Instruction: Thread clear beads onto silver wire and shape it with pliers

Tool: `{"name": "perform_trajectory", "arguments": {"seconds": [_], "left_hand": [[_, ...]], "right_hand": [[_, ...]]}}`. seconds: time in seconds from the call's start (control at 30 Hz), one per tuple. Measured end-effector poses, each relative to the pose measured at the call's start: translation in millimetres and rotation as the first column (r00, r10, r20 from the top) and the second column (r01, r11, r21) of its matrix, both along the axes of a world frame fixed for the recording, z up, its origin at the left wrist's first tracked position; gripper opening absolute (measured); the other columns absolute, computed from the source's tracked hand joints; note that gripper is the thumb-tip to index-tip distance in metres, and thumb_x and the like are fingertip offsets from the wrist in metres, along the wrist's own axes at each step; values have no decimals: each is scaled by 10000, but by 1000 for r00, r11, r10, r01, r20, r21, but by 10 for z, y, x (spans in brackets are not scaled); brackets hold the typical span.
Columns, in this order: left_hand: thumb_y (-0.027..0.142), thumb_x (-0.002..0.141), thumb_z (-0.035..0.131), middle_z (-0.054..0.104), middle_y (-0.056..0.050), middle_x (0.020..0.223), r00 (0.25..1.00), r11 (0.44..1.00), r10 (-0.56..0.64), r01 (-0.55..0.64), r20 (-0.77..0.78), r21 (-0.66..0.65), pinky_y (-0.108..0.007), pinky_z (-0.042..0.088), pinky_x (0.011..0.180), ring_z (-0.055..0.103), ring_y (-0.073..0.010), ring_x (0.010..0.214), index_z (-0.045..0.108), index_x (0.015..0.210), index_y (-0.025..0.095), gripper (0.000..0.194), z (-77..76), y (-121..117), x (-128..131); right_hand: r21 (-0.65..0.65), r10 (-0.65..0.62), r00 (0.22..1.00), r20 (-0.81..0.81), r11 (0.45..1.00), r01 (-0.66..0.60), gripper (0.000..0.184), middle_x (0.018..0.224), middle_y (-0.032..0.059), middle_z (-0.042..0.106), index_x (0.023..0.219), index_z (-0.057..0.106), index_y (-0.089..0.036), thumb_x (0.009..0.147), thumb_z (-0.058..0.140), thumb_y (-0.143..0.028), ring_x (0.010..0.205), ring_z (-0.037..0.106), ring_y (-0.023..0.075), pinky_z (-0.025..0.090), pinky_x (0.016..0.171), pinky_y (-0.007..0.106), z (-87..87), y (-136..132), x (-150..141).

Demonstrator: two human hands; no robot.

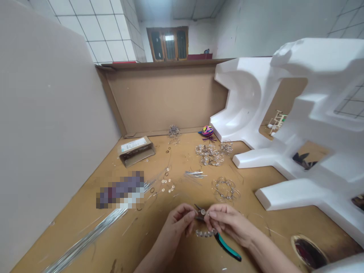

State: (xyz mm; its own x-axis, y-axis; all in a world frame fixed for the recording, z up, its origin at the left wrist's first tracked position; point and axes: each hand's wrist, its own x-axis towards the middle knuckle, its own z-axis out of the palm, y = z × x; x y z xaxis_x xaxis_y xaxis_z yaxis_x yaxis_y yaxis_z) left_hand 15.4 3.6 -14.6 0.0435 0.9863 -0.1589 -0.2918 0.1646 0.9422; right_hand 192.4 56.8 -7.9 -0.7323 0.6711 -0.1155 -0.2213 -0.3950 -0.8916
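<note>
My left hand (183, 219) has thumb and forefinger pinched on what looks like the thin wire of a piece with clear beads. Opposite it, my right hand (226, 222) pinches the same piece, and one clear bead (203, 212) shows between the two hands. A curved row of clear beads (204, 233) hangs or lies just below the fingers. Pliers with a teal handle (229, 248) lie under my right hand, their dark jaws partly showing behind the bead; whether the right fingers also touch them is hidden. A ring of wire and beads (225, 189) rests just beyond.
Finished-looking wire-and-bead pieces (209, 154) sit farther back. Loose beads (168, 185), short wires (195, 174) and a long wire bundle (93, 235) lie left and ahead. A small cardboard box (136, 151) stands back left. White foam (307, 193) borders the right.
</note>
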Motion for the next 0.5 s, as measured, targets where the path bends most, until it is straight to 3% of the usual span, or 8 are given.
{"name": "perform_trajectory", "arguments": {"seconds": [0.13, 0.23, 0.37, 0.5], "left_hand": [[310, 731, 633, 446, 67, 445, 998, 998, -64, 64, 11, 14, -183, 230, 469, 305, -35, 403, 584, 705, 138, 181, -2, -3, -10], [290, 743, 617, 484, 55, 432, 994, 997, -76, 75, 74, 25, -195, 284, 515, 345, -46, 403, 588, 701, 137, 161, 23, -12, -5], [291, 750, 602, 601, -15, 546, 967, 997, -71, 67, 244, 24, -240, 374, 635, 525, -108, 541, 600, 701, 128, 170, 63, -14, 26], [272, 737, 616, 487, 32, 402, 896, 991, -127, 130, 426, 24, -272, 405, 634, 505, -111, 477, 610, 734, 130, 142, 54, -18, 54]], "right_hand": [[-99, 0, 997, -76, 995, -7, 221, 414, -45, 418, 776, 681, -79, 732, 652, -293, 536, 519, 109, 368, 577, 229, -15, -11, 5], [-101, -10, 999, -42, 995, 5, 209, 429, -31, 451, 770, 684, -94, 732, 654, -297, 550, 534, 117, 374, 567, 225, -7, -6, 9], [-81, -32, 999, -22, 996, 30, 197, 461, -13, 504, 785, 688, -108, 748, 639, -296, 564, 550, 121, 390, 600, 239, 4, 6, 26], [-78, -40, 999, -37, 996, 37, 193, 475, -17, 503, 787, 683, -116, 739, 649, -300, 538, 530, 111, 395, 586, 244, -1, 7, 30]]}}
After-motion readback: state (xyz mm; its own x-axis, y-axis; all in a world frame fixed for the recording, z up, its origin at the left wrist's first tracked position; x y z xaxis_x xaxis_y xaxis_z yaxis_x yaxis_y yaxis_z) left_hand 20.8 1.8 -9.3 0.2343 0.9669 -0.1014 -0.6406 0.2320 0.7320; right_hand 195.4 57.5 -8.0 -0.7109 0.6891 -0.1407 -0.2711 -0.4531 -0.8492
